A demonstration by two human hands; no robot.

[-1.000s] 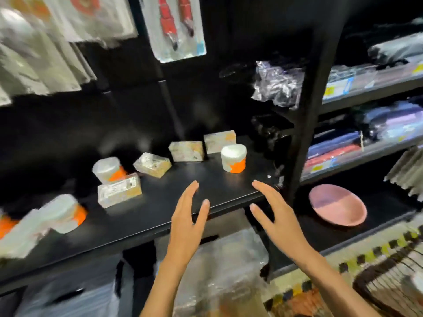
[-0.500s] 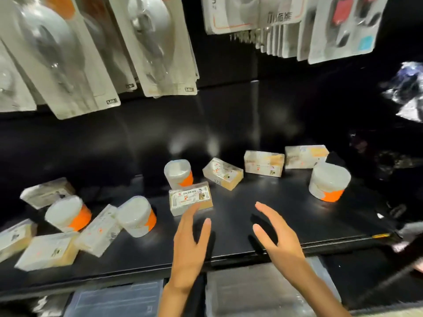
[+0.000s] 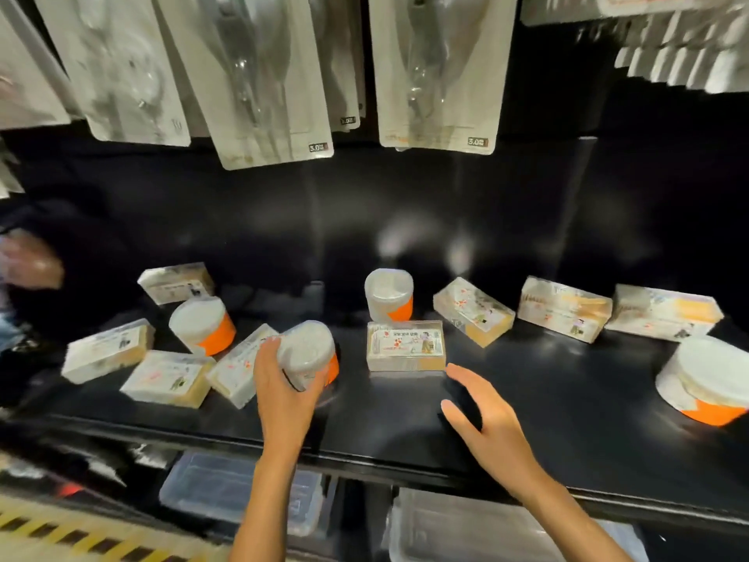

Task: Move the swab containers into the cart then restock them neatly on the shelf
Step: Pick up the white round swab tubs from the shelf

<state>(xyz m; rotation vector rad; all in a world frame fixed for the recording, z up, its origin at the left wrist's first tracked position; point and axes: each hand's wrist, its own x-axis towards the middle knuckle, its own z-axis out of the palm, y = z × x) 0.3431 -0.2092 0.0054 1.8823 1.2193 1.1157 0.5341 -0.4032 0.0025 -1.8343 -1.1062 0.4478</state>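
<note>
Swab containers lie scattered on a black shelf (image 3: 527, 407). My left hand (image 3: 283, 395) grips a round swab tub with an orange base (image 3: 308, 354), tilted toward me. My right hand (image 3: 486, 423) hovers open over the shelf, just below a rectangular swab box (image 3: 405, 346), not touching it. Other round tubs stand at the left (image 3: 202, 324), the back middle (image 3: 389, 294) and the far right (image 3: 705, 379). Several more rectangular boxes lie at the left (image 3: 166, 377) and the right (image 3: 563, 308).
Blister packs (image 3: 433, 71) hang low above the shelf's back. Clear plastic bins (image 3: 227, 488) sit under the shelf. A yellow-and-black striped floor edge (image 3: 60, 537) shows at the bottom left. A blurred hand of another person (image 3: 28, 261) is at the far left.
The view swung left along the shelf. My left hand reached forward and took hold of the round tub, tilting it. My right hand stayed open and moved a little forward.
</note>
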